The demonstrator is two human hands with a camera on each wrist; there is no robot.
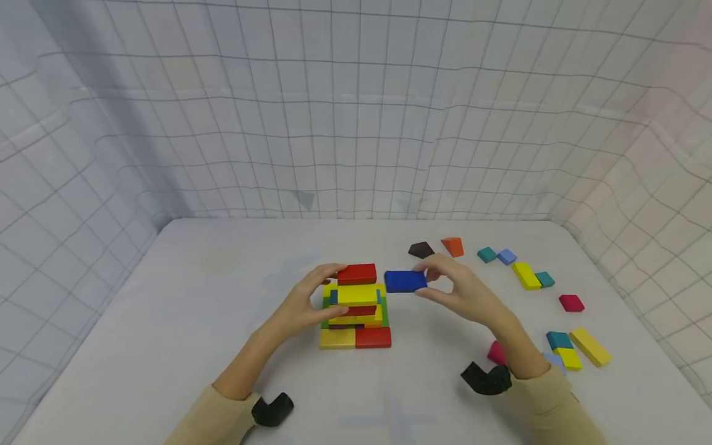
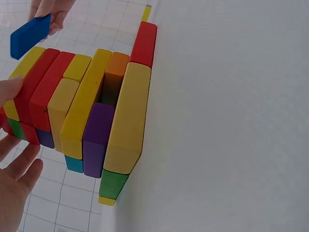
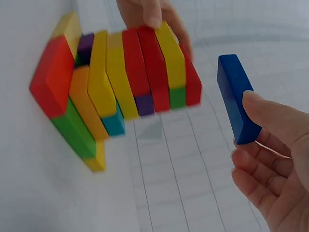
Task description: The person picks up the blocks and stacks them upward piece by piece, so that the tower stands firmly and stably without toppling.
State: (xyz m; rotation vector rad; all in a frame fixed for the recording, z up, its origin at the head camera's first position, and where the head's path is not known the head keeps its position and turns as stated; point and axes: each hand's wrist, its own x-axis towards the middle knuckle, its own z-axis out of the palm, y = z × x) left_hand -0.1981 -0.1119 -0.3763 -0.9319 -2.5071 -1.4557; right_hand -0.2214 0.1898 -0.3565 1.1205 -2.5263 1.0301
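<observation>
A tower of coloured wooden blocks [image 1: 356, 296] stands on the white table, with a red block [image 1: 357, 274] on top. My left hand [image 1: 303, 307] holds the tower's upper left side, the thumb [image 2: 9, 91] on the near face and the other fingers round the side and back. Partly, those fingers are hidden by the blocks. To the right of the tower my right hand [image 1: 457, 289] pinches a blue rectangular block [image 1: 405, 282] between thumb and fingers. That block is in the air, apart from the tower, as the right wrist view shows.
Loose blocks lie on the right of the table, among them a yellow block [image 1: 526, 275], a red one [image 1: 571, 303] and a longer yellow one [image 1: 591, 347]. Black and orange blocks [image 1: 452, 246] lie behind my right hand. White gridded fabric [image 1: 356, 123] surrounds the table.
</observation>
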